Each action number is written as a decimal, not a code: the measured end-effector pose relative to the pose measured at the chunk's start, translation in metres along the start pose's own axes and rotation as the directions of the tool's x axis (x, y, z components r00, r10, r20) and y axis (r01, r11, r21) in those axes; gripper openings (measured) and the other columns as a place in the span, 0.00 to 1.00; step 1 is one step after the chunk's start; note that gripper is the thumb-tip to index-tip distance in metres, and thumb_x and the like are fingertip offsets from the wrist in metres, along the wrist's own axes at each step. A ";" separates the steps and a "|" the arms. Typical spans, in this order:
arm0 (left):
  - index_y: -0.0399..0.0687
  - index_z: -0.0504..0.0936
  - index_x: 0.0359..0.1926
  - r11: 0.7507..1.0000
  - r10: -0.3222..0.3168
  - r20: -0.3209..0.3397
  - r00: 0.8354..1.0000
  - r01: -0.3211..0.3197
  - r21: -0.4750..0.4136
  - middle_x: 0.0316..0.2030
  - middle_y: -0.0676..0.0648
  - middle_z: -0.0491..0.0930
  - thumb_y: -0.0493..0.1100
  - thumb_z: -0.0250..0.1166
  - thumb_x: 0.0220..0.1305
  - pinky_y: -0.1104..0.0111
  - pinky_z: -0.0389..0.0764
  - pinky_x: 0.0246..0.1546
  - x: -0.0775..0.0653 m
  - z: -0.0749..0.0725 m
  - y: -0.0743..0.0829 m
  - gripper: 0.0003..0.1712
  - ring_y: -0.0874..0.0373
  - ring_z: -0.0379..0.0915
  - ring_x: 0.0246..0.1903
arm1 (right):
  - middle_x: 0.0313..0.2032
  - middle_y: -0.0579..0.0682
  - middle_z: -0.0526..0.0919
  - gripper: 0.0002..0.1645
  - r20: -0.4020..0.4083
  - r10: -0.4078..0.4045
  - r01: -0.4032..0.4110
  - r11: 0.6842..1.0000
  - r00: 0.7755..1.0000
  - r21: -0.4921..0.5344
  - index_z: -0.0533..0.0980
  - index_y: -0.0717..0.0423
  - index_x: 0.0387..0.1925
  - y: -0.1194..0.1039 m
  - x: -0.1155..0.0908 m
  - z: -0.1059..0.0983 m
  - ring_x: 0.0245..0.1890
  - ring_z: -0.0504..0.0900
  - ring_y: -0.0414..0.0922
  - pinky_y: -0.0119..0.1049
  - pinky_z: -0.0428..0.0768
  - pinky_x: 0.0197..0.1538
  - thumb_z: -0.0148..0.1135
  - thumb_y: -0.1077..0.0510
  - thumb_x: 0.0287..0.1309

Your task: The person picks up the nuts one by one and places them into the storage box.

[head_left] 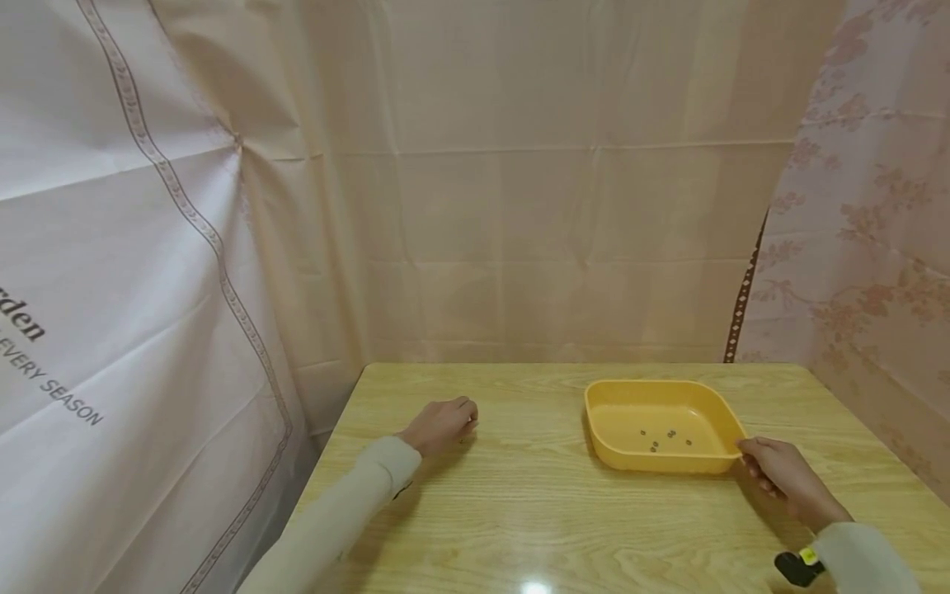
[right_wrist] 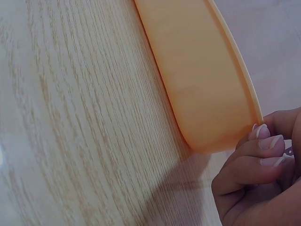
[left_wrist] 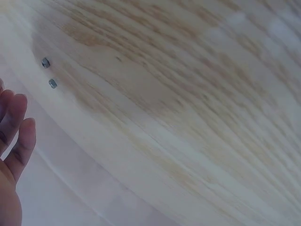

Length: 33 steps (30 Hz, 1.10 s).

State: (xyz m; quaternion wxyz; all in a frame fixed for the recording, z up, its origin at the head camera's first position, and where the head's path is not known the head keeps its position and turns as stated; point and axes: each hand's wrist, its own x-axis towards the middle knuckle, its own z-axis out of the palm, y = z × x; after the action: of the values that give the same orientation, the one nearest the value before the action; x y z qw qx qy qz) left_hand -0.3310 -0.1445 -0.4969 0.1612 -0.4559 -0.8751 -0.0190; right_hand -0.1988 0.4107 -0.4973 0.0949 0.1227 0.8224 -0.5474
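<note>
My left hand (head_left: 444,425) hovers low over the left part of the table, its fingers loosely bent. Two small metal nuts (left_wrist: 49,73) lie on the wood by its fingertips in the left wrist view; thumb and index finger are outside that view, and I see nothing held. On the right, a yellow plastic tray (head_left: 653,464) rests on the table with several small nuts (head_left: 671,434) scattered on its bottom. My right hand (head_left: 787,478) pinches the tray's near right corner at the rim, thumb on top and fingers curled beneath, also visible in the right wrist view.
The light wood table (head_left: 534,511) ends at a back edge in front of a hanging beige cloth (head_left: 519,206). White printed cloth (head_left: 134,330) hangs on the left, and a flowered cloth (head_left: 876,247) on the right. A black strap piece (head_left: 797,569) sits at the right wrist.
</note>
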 end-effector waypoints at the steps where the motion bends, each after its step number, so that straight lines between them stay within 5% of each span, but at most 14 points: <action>1: 0.45 0.80 0.44 1.000 0.000 0.002 1.000 0.000 -0.003 0.40 0.51 0.81 0.41 0.63 0.75 0.75 0.77 0.29 0.001 0.000 0.001 0.04 0.65 0.76 0.30 | 0.22 0.42 0.70 0.24 0.001 -0.001 0.001 1.000 1.000 -0.001 0.72 0.53 0.29 0.000 0.000 0.000 0.19 0.66 0.37 0.31 0.71 0.24 0.42 0.47 0.81; 33: 0.47 0.80 0.47 0.998 0.048 0.021 0.999 -0.048 0.027 0.41 0.52 0.81 0.45 0.58 0.79 0.76 0.78 0.33 0.039 -0.004 0.023 0.07 0.65 0.77 0.33 | 0.23 0.43 0.69 0.25 0.010 -0.004 0.004 1.000 1.000 -0.008 0.71 0.53 0.30 0.002 0.001 -0.001 0.20 0.66 0.37 0.32 0.71 0.25 0.40 0.46 0.82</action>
State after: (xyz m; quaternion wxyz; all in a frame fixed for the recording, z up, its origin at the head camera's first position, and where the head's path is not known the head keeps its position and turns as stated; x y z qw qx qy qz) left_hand -0.3320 -0.1011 -0.4844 0.1588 -0.4747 -0.8657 0.0016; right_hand -0.1989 0.4122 -0.4985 0.0985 0.1179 0.8243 -0.5449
